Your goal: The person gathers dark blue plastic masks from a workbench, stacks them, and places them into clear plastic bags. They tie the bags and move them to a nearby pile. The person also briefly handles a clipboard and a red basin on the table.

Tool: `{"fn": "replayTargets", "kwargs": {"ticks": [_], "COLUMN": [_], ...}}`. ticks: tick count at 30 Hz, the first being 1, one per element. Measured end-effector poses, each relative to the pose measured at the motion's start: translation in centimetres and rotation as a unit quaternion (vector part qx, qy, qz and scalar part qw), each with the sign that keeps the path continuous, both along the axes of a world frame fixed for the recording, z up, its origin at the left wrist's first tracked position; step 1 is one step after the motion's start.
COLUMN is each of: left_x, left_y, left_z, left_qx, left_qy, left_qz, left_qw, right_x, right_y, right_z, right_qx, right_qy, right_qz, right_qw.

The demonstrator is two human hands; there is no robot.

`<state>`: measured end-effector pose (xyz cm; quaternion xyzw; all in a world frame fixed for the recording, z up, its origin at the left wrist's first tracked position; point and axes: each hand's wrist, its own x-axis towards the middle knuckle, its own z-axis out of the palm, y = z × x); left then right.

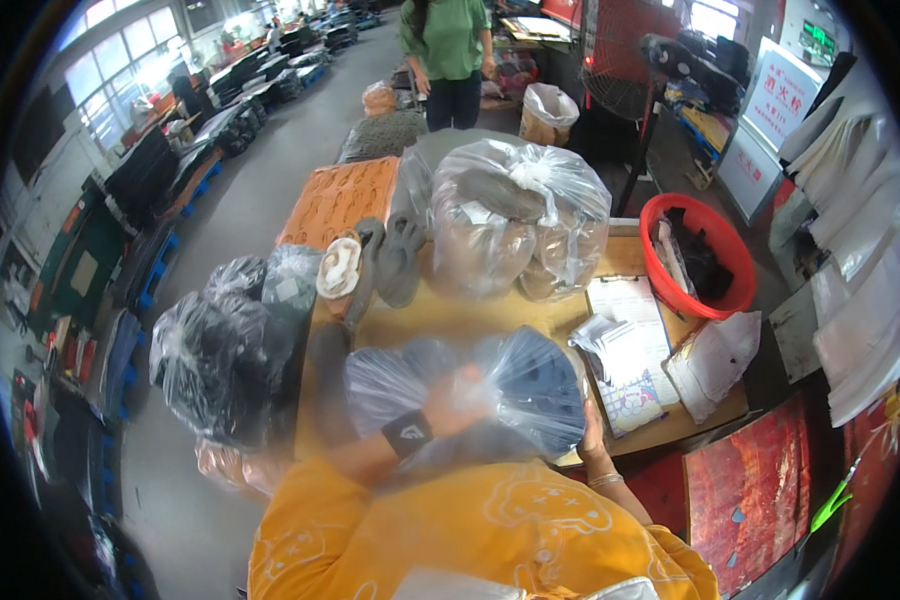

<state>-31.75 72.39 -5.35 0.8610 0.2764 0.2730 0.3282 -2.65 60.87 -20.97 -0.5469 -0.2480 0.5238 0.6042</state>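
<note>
A clear plastic bag (540, 390) with dark blue contents lies on the table in front of me, its left part paler and hazy. My left hand (460, 400), below a black wristband, is closed on the gathered plastic at the bag's middle; its fingers are partly blurred. Along the bag's right side my right hand (592, 430) grips it, with most of the fingers hidden behind the plastic. Beyond stands a full, knotted clear bag (520, 215) of brownish-grey items. Grey shoe-shaped pieces (400, 260) and a pale one with an orange-brown edge (340, 268) lie to its left.
A red basket (705, 305) of dark scraps stands at the right, near a clipboard with papers (630, 340) and a white cap (715, 365). Black bags (225, 350) crowd the table's left side. A person in green (445, 45) stands beyond the orange sheet (340, 200).
</note>
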Motion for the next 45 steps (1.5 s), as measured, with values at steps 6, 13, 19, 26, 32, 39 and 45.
{"fn": "replayTargets", "kwargs": {"ticks": [6,13,19,26,32,39,45], "left_x": [-1.0,-3.5,-6.9,-15.8,-30.0,-56.5,-71.1], "left_y": [-10.8,-29.7,-40.6,-49.5,-54.8,-56.7,-55.2], "left_z": [4.7,6.5,6.4,7.0,4.4,-8.9,-26.8], "left_qx": [-0.033,-0.060,-0.334,-0.228,-0.260,-0.368,-0.290], "left_qy": [-0.057,-0.034,-0.384,-0.213,-0.129,-0.038,-0.068], "left_qz": [0.073,0.331,0.451,0.618,0.727,0.704,0.719], "left_qw": [0.995,0.941,0.733,0.722,0.622,0.606,0.628], "right_x": [1.8,-1.8,-10.7,-23.6,-44.5,-58.4,-53.0], "right_y": [-2.5,-6.4,-11.5,-7.5,-6.2,3.0,4.1], "right_z": [8.0,14.8,9.3,5.9,6.9,0.9,-8.1], "right_qx": [0.070,0.042,-0.062,0.173,0.404,0.369,0.090], "right_qy": [-0.021,-0.041,-0.020,-0.292,-0.345,-0.602,-0.791], "right_qz": [0.007,0.248,0.372,0.492,0.464,0.251,0.274], "right_qw": [0.997,0.967,0.926,0.802,0.709,0.662,0.540]}}
